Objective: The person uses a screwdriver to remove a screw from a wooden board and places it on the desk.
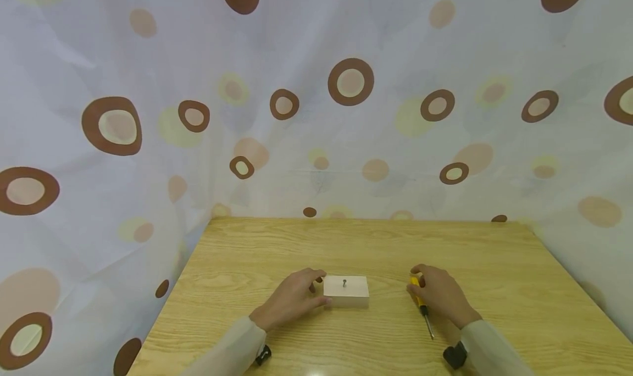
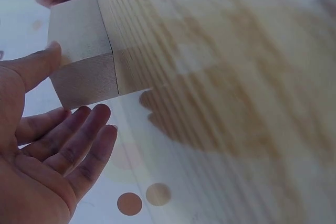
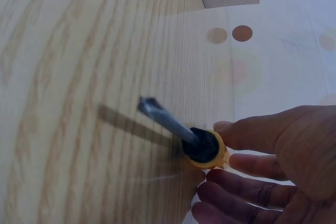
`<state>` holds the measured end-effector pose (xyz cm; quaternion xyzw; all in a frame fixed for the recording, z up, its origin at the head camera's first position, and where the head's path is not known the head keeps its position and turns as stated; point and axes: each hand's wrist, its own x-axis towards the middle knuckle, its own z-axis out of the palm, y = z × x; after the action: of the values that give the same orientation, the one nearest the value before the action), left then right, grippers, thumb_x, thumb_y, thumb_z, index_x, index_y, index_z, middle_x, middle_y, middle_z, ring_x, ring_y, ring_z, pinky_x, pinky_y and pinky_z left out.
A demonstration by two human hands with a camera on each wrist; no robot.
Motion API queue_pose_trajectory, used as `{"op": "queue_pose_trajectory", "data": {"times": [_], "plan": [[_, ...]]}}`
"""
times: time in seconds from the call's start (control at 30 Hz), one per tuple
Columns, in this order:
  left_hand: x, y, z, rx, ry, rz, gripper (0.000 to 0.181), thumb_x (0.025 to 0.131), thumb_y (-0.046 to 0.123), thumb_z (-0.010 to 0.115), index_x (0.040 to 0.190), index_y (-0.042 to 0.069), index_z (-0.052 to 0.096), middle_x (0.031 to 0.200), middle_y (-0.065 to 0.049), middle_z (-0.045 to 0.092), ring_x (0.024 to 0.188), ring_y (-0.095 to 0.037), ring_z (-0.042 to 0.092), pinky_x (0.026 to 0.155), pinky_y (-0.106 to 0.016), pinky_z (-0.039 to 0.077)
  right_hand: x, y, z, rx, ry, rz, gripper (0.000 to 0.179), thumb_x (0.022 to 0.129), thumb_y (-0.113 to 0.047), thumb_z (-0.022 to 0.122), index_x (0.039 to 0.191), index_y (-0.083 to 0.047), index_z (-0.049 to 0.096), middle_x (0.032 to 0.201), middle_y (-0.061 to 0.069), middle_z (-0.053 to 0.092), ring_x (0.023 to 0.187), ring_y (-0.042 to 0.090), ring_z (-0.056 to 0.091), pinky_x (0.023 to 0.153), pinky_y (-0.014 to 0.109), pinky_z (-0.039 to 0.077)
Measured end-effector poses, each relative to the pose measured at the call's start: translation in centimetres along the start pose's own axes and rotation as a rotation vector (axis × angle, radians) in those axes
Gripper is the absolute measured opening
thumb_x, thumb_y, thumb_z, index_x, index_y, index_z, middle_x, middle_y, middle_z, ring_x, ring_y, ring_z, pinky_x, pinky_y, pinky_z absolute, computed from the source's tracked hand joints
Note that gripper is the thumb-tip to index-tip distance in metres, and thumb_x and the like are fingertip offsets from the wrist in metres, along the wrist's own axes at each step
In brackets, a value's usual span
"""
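Observation:
A pale wooden block (image 1: 346,296) lies on the table with a screw (image 1: 344,282) standing up from its top. At its left end my left hand (image 1: 295,297) holds it, thumb along the near side and fingertips at the far side. The left wrist view shows the thumb on one face of the block (image 2: 79,35) and the fingers of the left hand (image 2: 58,156) by the opposite edge. To the right of the block, my right hand (image 1: 442,292) grips a screwdriver (image 1: 422,304) by its yellow and black handle. Its metal tip (image 3: 149,106) points back toward me, low over the table.
The wood-grain table (image 1: 277,244) reaches back to a white curtain (image 1: 306,145) with brown, peach and yellow spots, which also hangs along both sides. Black wrist devices (image 1: 455,355) sit under both sleeves.

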<state>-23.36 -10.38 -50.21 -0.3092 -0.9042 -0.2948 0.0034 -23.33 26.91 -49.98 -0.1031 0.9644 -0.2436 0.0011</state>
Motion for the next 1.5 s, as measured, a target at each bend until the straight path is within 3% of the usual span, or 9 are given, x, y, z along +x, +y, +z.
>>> {"op": "queue_pose_trajectory", "data": {"times": [0.27, 0.5, 0.8, 1.27, 1.5], "plan": [[0.1, 0.0, 0.2, 0.009, 0.000, 0.000, 0.060, 0.094, 0.044, 0.075, 0.138, 0.007, 0.061, 0.117, -0.003, 0.068, 0.091, -0.009, 0.064, 0.073, -0.021, 0.052, 0.4, -0.2, -0.2, -0.011, -0.013, -0.006, 0.035, 0.090, -0.017, 0.080, 0.114, 0.007, 0.071, 0.094, 0.011, 0.073, 0.081, 0.023, 0.068, 0.069, 0.043, 0.058], [0.1, 0.0, 0.1, 0.035, 0.001, 0.025, 0.063, 0.094, 0.044, 0.074, 0.140, 0.003, 0.060, 0.117, -0.004, 0.069, 0.090, -0.009, 0.065, 0.073, -0.020, 0.052, 0.5, -0.5, -0.3, -0.013, 0.001, -0.025, 0.030, 0.090, -0.009, 0.076, 0.112, 0.011, 0.071, 0.092, 0.013, 0.073, 0.078, 0.022, 0.067, 0.066, 0.040, 0.058], [0.2, 0.1, 0.1, 0.038, -0.011, 0.021, 0.060, 0.095, 0.042, 0.074, 0.139, 0.003, 0.061, 0.114, -0.002, 0.069, 0.089, -0.007, 0.063, 0.073, -0.020, 0.052, 0.3, -1.0, -0.8, 0.036, 0.006, 0.001, 0.032, 0.091, -0.010, 0.075, 0.116, 0.010, 0.069, 0.093, 0.013, 0.071, 0.079, 0.024, 0.067, 0.067, 0.042, 0.057], [0.3, 0.3, 0.1, 0.033, -0.010, 0.023, 0.057, 0.094, 0.037, 0.077, 0.137, 0.002, 0.063, 0.114, -0.006, 0.070, 0.087, -0.006, 0.064, 0.072, -0.020, 0.052, 0.3, -1.8, -2.2, 0.063, 0.085, -0.130, 0.033, 0.094, -0.013, 0.075, 0.120, 0.006, 0.070, 0.093, 0.008, 0.073, 0.079, 0.021, 0.068, 0.069, 0.042, 0.058], [0.3, 0.3, 0.2, 0.016, -0.003, 0.022, 0.057, 0.093, 0.035, 0.078, 0.136, 0.001, 0.063, 0.115, -0.007, 0.071, 0.088, -0.008, 0.065, 0.072, -0.019, 0.052, 0.1, -2.9, -2.8, 0.068, 0.090, -0.131, 0.032, 0.095, -0.013, 0.075, 0.119, 0.006, 0.070, 0.094, 0.006, 0.073, 0.081, 0.020, 0.068, 0.072, 0.043, 0.058]]}}
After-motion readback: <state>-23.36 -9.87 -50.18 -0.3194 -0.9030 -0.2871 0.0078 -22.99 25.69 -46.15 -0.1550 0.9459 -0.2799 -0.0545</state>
